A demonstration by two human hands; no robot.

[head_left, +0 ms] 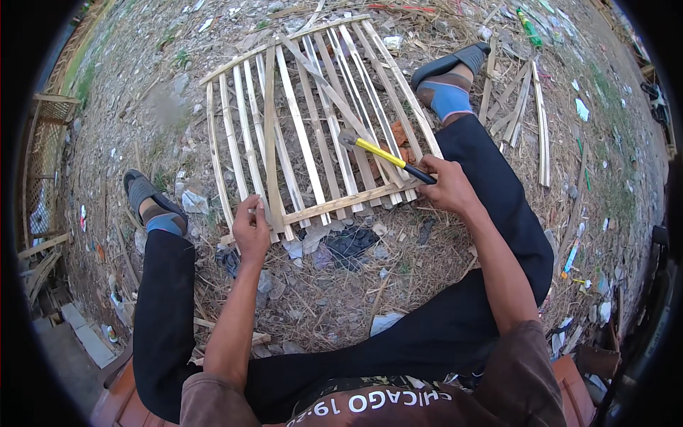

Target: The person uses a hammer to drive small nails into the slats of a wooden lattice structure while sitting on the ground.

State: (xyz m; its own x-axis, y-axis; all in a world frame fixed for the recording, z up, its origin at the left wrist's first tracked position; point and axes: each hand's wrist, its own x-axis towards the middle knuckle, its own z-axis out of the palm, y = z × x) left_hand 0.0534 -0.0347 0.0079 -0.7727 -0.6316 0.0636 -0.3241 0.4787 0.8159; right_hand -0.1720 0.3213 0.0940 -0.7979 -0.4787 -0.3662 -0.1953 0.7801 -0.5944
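Observation:
A panel of pale wooden slats [341, 203] lies on the ground between my legs, with crosspieces at its far and near ends and a diagonal strip across it. My right hand [449, 186] is closed round the black grip of a hammer [380, 153]. The hammer's yellow shaft and metal head point up and left over the slats. At the panel's near left corner, my left hand [252, 229] has its fingers pinched together beside the slat ends. Whatever is between those fingertips is hidden or too small to name.
Loose wooden strips [543, 132] lie right of the panel, near my sandalled right foot [452, 82]. My left foot [158, 203] rests left of it. Litter and straw cover the ground, with a green bottle [528, 28] at the far right. A lattice panel [44, 167] stands at the left edge.

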